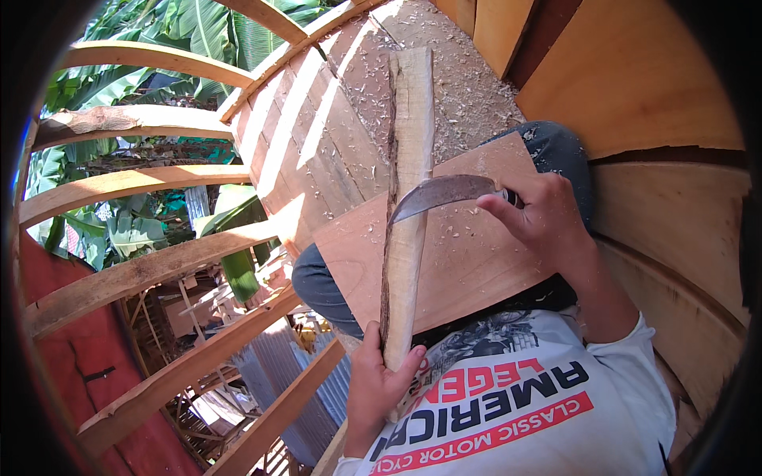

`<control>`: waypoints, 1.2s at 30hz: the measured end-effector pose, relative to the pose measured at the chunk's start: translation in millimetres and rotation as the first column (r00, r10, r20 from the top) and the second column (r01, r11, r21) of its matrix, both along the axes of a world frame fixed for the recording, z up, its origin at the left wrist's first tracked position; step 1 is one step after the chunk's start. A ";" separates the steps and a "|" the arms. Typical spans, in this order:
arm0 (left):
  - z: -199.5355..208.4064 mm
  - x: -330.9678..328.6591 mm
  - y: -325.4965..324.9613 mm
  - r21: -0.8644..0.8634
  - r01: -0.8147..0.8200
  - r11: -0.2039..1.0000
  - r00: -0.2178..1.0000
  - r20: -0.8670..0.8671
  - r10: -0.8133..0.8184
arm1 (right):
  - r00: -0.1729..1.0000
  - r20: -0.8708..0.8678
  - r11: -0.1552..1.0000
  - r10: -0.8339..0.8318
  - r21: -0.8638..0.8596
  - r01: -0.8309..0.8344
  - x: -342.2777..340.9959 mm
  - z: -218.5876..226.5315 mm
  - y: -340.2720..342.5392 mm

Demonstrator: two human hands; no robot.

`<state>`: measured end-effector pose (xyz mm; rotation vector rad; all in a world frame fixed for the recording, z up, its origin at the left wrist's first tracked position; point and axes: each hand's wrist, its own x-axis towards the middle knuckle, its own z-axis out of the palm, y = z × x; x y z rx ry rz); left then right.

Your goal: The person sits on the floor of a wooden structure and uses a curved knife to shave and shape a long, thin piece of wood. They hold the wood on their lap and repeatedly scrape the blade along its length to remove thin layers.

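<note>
My left hand [381, 373] is closed around the near end of a long strip of wood [413, 143], which has dark bark along its left edge. The strip points away from me over a thin plywood board [476, 246] laid across my lap. My right hand [548, 214] grips the handle of a curved knife [444, 194], sickle-like in shape. Its broad blade crosses the strip near the middle, the tip pointing left. Whether the edge bites into the wood, I cannot tell. A few shavings lie on the board.
Wood shavings [476, 87] are scattered over the plank floor [341, 151] ahead. A railing of wooden slats [151, 254] runs along the left, with banana leaves [198, 32] and corrugated metal sheets [278, 381] beyond it. Plywood wall panels [651, 79] close in the right side.
</note>
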<state>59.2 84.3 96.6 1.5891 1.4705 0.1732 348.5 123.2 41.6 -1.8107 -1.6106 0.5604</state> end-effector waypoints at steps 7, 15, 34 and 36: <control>5.7 9.4 1.4 -0.039 -0.046 0.998 0.999 0.002 0.046 | 0.995 0.087 0.993 0.052 0.104 -0.061 -14.0 -4.2 -0.7; 2.8 15.0 7.9 0.007 0.045 0.999 0.999 -0.030 -0.045 | 0.997 -0.073 0.996 -0.026 0.083 0.032 -9.8 -6.0 11.3; -12.9 3.3 12.7 -0.108 0.025 0.994 0.972 0.237 0.001 | 0.998 -0.056 0.984 0.023 0.178 -0.013 -6.4 -10.3 32.7; -11.0 -0.2 15.4 -0.224 0.017 0.974 0.964 0.261 0.043 | 0.984 -0.116 0.973 0.132 0.207 -0.106 -16.5 -8.4 28.7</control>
